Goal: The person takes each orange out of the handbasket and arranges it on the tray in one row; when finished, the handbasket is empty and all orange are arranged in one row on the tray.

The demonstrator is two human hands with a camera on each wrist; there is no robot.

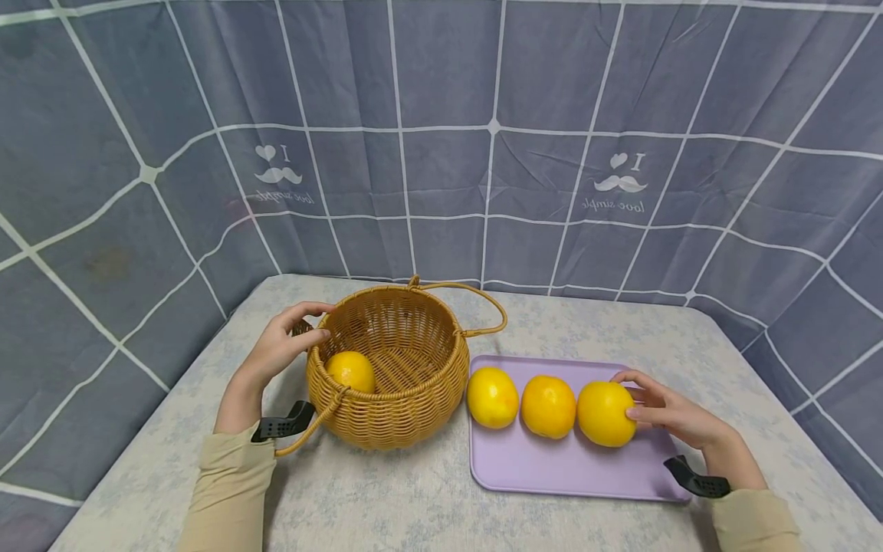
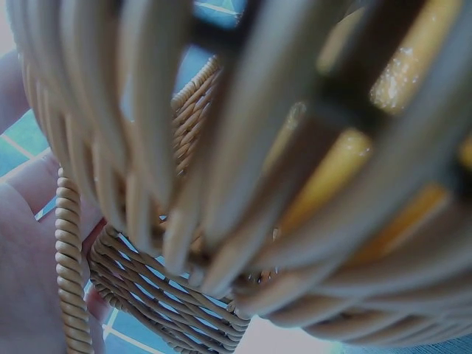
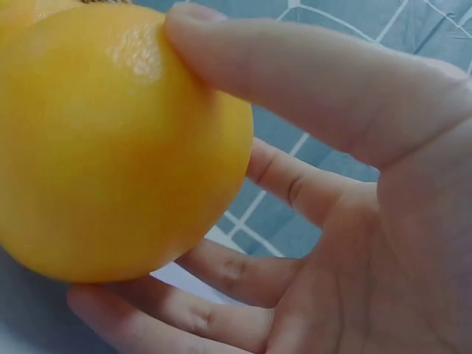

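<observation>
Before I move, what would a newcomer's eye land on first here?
Probably the three bright yellow-orange fruits in a row at the lilac tray, the rightmost fruit between the thumb and fingers of the right hand. Next, the wicker basket left of the tray, with a fourth fruit inside and the left hand at its rim.

**Wicker basket (image 1: 396, 422): one orange (image 1: 352, 372) inside**
Basket upright, round, tan, handles splayed outward; left hand (image 1: 279, 345) at rim. Orange sits by left wall. Three more oranges (image 1: 548, 407) line lilac tray (image 1: 552, 469); right hand (image 1: 672, 410) grips rightmost.
</observation>
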